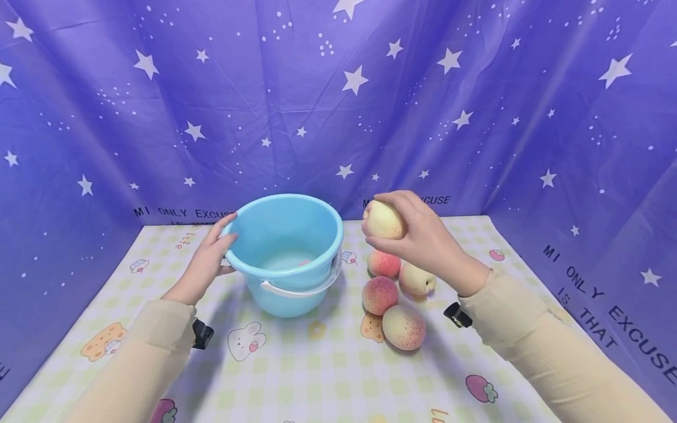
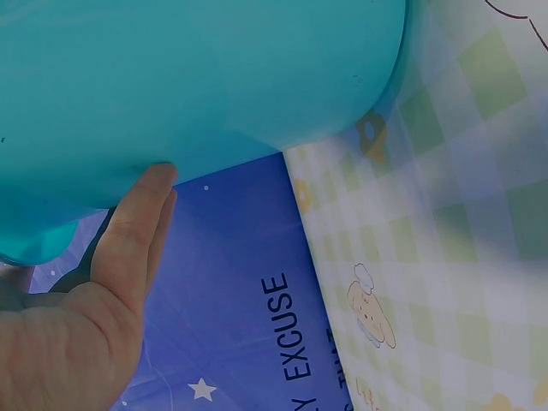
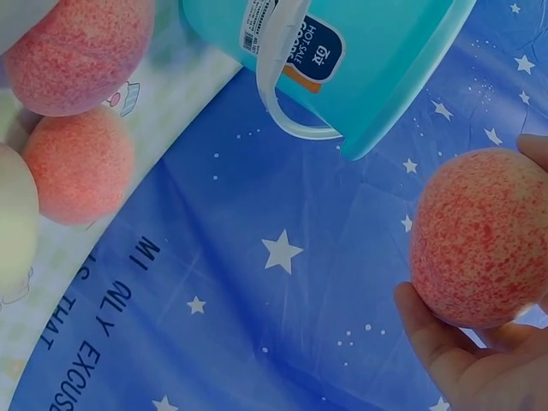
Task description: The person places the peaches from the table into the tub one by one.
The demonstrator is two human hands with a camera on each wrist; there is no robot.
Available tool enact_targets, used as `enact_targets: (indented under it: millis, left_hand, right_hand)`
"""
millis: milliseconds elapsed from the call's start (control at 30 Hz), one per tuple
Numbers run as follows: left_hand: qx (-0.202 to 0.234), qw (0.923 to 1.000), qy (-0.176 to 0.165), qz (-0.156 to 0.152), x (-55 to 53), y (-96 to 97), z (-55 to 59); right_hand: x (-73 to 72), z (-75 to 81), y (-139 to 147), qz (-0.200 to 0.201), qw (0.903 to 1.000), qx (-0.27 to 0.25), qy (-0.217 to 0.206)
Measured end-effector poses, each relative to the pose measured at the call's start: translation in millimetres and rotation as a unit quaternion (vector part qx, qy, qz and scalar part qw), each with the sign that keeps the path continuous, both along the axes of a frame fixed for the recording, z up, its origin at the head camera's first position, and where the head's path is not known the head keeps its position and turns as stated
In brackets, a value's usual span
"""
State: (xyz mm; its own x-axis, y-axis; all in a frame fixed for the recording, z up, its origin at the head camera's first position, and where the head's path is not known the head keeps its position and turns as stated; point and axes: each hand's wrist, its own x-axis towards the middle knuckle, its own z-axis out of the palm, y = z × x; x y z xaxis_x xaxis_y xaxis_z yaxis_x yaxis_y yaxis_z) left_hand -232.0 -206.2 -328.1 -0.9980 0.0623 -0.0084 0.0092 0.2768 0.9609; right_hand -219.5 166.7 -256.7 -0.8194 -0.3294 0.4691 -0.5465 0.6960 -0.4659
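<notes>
A light blue bucket (image 1: 285,296) with a white handle (image 1: 304,291) stands upright on the table. My left hand (image 1: 201,264) holds its left rim, thumb over the edge; the left wrist view shows fingers (image 2: 133,231) against the outer wall. To the right of the bucket, my right hand (image 1: 425,232) grips a peach (image 1: 385,221) above the table. That peach looks pale yellow from the head and red-speckled in the right wrist view. Below it lie a red peach (image 1: 383,264), a pale peach (image 1: 418,279), a dark pink peach (image 1: 380,295) and a speckled peach (image 1: 404,327).
A small pink patch (image 1: 304,262) shows at the bottom inside the bucket; what it is, I cannot tell. A checked tablecloth (image 1: 296,376) with cartoon prints covers the table. Purple star-patterned cloth (image 1: 296,106) hangs behind and at both sides.
</notes>
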Motion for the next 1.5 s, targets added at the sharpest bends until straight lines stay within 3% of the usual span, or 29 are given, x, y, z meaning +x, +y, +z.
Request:
enact_targets:
  millis: [1500]
  left_hand:
    - [0.001,1.0,0.002,-0.001,0.2,-0.3,0.0]
  right_hand:
    - [-12.3,-7.2,-19.8,0.024,0.9992,-0.029,0.009]
